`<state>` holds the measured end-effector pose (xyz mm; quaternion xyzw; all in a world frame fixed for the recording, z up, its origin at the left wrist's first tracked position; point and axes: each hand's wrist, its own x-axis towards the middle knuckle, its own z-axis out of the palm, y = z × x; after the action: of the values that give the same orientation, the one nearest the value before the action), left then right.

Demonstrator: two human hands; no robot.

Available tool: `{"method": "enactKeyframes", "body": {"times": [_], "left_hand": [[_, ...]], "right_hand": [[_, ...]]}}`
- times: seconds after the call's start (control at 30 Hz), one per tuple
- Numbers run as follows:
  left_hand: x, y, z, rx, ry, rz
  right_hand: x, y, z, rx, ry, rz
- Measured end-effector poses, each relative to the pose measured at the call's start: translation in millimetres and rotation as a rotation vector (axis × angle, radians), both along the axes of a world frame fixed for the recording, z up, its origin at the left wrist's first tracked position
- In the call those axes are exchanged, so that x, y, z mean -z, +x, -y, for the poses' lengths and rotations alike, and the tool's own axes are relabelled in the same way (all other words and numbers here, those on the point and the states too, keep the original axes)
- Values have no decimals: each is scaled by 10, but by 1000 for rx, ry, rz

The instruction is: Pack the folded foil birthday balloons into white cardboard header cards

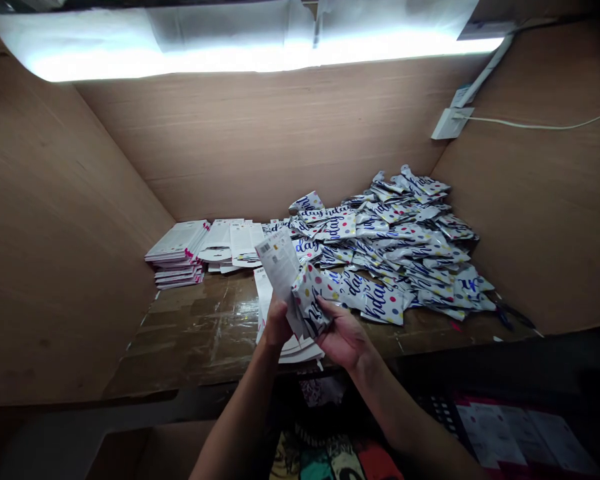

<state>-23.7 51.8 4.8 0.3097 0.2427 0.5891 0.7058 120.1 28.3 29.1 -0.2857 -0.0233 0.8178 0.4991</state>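
Note:
My left hand (277, 323) is closed on a white printed card sleeve (280, 265), tilted up over the table's front part. Against the sleeve's right side, my right hand (344, 335) grips a folded foil balloon (310, 299), white with coloured dots and dark blue lettering. Whether the foil is partly inside the sleeve I cannot tell. Beneath the hands lie more white sleeves (300, 351), partly hidden. Just beyond and to the right spreads a large heap of the same folded foil balloons (395, 233).
Stacked white sleeves (177, 253) stand at the back left, with looser ones (220, 243) beside them. Dark-handled scissors or pliers (513, 317) lie at the right edge. Wooden panels (280, 140) enclose the table (195, 327). A lamp (260, 57) hangs overhead; a white cable (530, 125) crosses the right panel.

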Motion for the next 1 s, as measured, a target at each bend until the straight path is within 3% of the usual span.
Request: {"method": "enactKeyframes", "body": {"times": [0.13, 0.17, 0.33, 0.4, 0.5, 0.77, 1.0], "left_hand": [[-119, -161, -112, -126, -103, 137], [-134, -186, -135, -157, -128, 164], [-136, -105, -184, -104, -235, 242], [-126, -13, -172, -82, -245, 235], [-116, 73, -155, -69, -250, 222], [-79, -24, -178, -90, -203, 254], [-20, 166, -146, -24, -213, 258]], "right_hand": [[190, 194, 110, 350, 286, 456], [230, 237, 162, 374, 385, 571], [338, 282, 362, -31, 1071, 1079], [346, 239, 356, -69, 1184, 1233], [329, 185, 294, -58, 1182, 1389], [263, 78, 255, -79, 1032, 1465], [46, -138, 62, -208, 1025, 1781]]}}
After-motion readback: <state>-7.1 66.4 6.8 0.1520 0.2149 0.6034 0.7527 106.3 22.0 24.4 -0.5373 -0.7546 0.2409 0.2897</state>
